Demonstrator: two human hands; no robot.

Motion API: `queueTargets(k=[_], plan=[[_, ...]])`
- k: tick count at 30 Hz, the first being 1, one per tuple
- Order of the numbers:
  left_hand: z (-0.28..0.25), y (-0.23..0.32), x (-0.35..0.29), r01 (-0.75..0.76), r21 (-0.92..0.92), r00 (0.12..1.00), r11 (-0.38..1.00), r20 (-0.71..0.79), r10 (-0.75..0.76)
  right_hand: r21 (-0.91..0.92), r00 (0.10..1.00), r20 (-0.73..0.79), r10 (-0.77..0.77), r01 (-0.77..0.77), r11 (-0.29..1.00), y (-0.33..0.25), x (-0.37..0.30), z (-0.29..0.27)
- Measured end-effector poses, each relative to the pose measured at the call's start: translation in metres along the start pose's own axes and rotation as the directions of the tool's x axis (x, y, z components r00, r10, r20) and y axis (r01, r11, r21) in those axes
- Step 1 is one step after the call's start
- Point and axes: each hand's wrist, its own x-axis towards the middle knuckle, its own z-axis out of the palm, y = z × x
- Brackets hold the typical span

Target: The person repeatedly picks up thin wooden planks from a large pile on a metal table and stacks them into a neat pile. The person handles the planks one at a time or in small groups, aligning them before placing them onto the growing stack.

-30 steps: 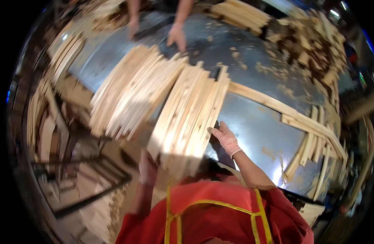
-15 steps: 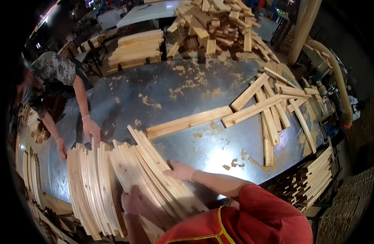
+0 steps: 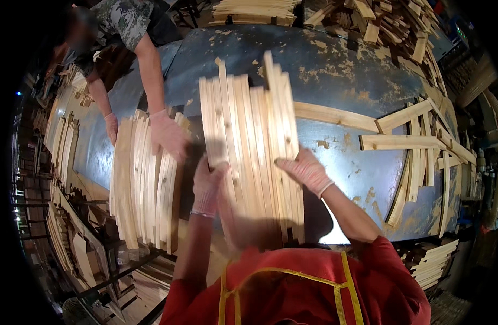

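Between my two gloved hands stands a bundle of light wooden strips [image 3: 251, 157], set side by side with uneven far ends. My left hand [image 3: 208, 186] presses on the bundle's left side, its thumb bent over the top. On the right side my right hand [image 3: 307, 172] grips the outer strips, thumb on the upper face. The fingertips of both hands are hidden behind the wood. Left of my bundle lies a second bundle of strips [image 3: 146, 184], where a co-worker's gloved hand [image 3: 170, 135] rests, blurred, and that person's other hand [image 3: 112, 129] touches its far left side.
A metal-topped table [image 3: 346, 179] with patches of sawdust spreads ahead. One long board [image 3: 335, 114] lies on it, leading to a crossed heap of boards [image 3: 422, 143] at right. Offcuts [image 3: 401, 32] are piled at the back. Stacked strips [image 3: 433, 262] stand below the right edge.
My hands have closed in on both sides of the bundle, which now stands straighter and apart from the co-worker's. My view has shifted left. The co-worker's nearer hand has moved onto the other bundle.
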Motion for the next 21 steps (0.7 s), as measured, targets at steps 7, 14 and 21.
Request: queueTargets(k=[7, 14, 21], plan=[[-0.047, 0.139, 0.016, -0.585, -0.359, 0.797, 0.727, -0.090, 0.597, 0.157, 0.764, -0.397, -0.509, 0.603, 0.782, -0.129, -0.051, -0.058], [-0.102, 0.050, 0.027, -0.548, 0.571, 0.818, 0.612, 0.210, 0.536, 0.151, 0.717, -0.359, -0.597, 0.676, 0.721, -0.074, -0.038, 0.005], [-0.137, -0.113, 0.003, -0.514, 0.620, 0.858, 0.592, 0.374, 0.353, -0.428, 0.857, 0.038, -0.514, 0.479, 0.766, 0.048, -0.047, 0.115]])
